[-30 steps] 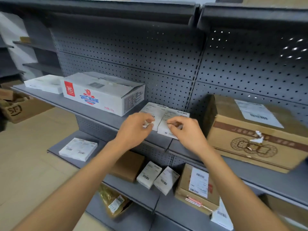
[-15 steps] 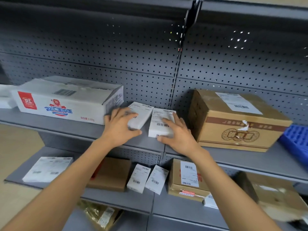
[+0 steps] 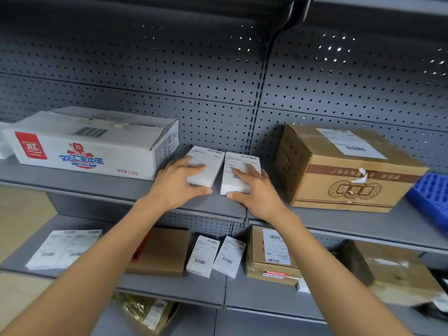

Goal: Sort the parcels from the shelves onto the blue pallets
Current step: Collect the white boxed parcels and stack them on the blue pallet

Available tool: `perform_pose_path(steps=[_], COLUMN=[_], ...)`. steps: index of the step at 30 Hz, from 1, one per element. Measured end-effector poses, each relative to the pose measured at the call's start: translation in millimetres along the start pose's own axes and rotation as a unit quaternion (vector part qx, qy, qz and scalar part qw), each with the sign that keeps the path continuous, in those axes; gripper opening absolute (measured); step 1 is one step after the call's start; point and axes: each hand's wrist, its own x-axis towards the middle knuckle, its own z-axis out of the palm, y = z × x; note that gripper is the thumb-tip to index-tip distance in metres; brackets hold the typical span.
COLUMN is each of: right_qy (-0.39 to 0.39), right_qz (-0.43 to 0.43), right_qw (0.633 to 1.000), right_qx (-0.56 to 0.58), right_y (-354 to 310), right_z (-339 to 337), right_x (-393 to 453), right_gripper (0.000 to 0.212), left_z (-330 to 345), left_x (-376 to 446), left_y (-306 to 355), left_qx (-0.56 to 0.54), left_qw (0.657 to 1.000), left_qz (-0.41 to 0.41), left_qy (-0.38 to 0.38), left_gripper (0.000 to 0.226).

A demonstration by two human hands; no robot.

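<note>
Here, left hand (image 3: 175, 184) gripping white parcel (image 3: 208, 163), shelf (image 3: 97, 187)

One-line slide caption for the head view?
Left hand and right hand each grip a small white parcel on the grey shelf.

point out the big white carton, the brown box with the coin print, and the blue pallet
big white carton (image 3: 82, 151), head view, front face.
brown box with the coin print (image 3: 351, 183), head view, front face.
blue pallet (image 3: 430, 195), head view, its visible corner.
</note>
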Motion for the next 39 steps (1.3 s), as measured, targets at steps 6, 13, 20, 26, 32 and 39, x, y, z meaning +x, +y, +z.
perform_pose_path(steps=[6,13,20,26,32,39], right_qy=[0.002,0.000,-0.002,0.014,0.026,0.045], right_qz=[0.038,0.049,0.063,0.053,0.036,0.028], right_qw=[0.999,0.997,0.996,0.996,0.996,0.994], right_qx=[0.038,0.061,0.065,0.065,0.072,0.099], right_y=[-7.8,-20.5,-28.7,-36.9,-50.1,-45.0], right_z=[-0.8,-2.4,-5.2,-9.2,-28.7,-40.3], right_x=[-3.5,-18.8,-37.4,-52.8,-81.1,-121.1], right_gripper=[0.077,0.075,0.075,0.075,0.076,0.078], left_z=[0.8,3.1,-2.7,-9.1,-23.2,-22.5], left_x=[-7.5,-21.6,-43.2,-63.1,-86.4,-122.9], left_y=[1.2,4.3,11.2,21.3,42.9,80.2], left_qx=[-0.008,-0.043,-0.047,-0.045,-0.026,-0.014], left_qw=[1.000,0.998,0.998,0.997,0.995,0.993], left_qz=[-0.002,0.005,0.010,0.014,0.016,0.018], left_qy=[0.021,0.042,0.048,0.060,0.094,0.117], left_gripper=[0.081,0.077,0.075,0.074,0.074,0.074])
